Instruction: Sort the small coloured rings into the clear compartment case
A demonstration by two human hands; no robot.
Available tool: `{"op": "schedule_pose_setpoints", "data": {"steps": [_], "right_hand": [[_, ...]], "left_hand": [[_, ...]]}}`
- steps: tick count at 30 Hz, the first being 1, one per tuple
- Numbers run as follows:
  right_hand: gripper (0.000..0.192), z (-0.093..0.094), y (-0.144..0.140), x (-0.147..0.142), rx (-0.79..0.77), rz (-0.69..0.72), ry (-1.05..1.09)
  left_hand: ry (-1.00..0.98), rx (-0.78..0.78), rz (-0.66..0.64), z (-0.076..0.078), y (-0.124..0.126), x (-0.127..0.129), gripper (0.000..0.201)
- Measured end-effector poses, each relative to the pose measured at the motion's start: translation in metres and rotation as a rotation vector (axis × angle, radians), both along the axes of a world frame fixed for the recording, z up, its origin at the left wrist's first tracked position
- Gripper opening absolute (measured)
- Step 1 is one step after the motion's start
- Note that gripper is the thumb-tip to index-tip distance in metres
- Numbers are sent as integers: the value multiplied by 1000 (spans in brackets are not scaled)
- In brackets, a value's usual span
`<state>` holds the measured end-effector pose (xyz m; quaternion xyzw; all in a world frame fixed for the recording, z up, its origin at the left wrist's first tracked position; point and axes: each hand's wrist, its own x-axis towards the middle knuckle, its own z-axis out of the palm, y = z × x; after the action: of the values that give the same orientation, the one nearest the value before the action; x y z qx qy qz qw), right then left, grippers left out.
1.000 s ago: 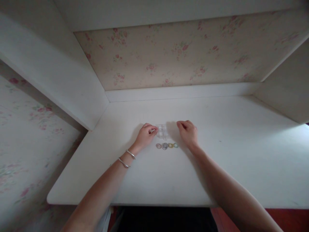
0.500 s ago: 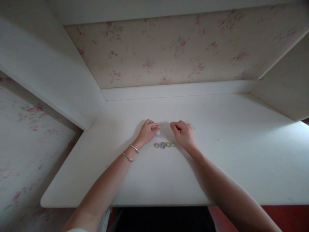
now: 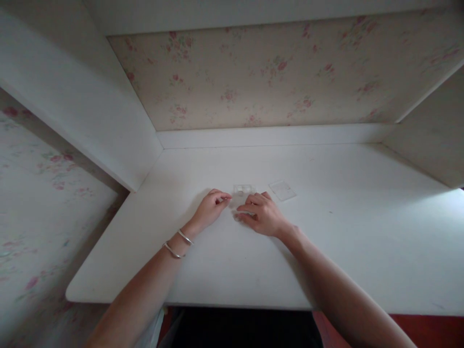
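White desk [image 3: 232, 275], clear case [image 3: 243, 188] by hands [image 3: 210, 211] [image 3: 266, 216], contents unclear, clear panel [image 3: 282, 190] apart

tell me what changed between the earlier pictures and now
The right hand has moved toward the wearer and left, now over the small rings and hiding most of them; whether it grips one is unclear. The clear lid, earlier partly behind that hand, now lies in full view. The left hand has drawn back slightly. The clear box stays on the white tabletop.
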<state>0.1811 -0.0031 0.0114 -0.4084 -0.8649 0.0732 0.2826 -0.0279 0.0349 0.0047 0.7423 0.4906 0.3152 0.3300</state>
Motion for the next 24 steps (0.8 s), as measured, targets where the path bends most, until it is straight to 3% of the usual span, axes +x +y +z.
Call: {"op": "schedule_pose_setpoints", "data": {"steps": [6, 13, 24], "right_hand": [[12, -1, -4, -5, 9, 57, -77], [16, -4, -4, -8, 42, 53, -142], [21, 1, -4, -8, 11, 30, -81]], "left_hand": [[4, -20, -69, 4, -11, -2, 20], [33, -12, -58, -1, -10, 0, 20], [55, 0, -80, 0, -11, 1, 19]]}}
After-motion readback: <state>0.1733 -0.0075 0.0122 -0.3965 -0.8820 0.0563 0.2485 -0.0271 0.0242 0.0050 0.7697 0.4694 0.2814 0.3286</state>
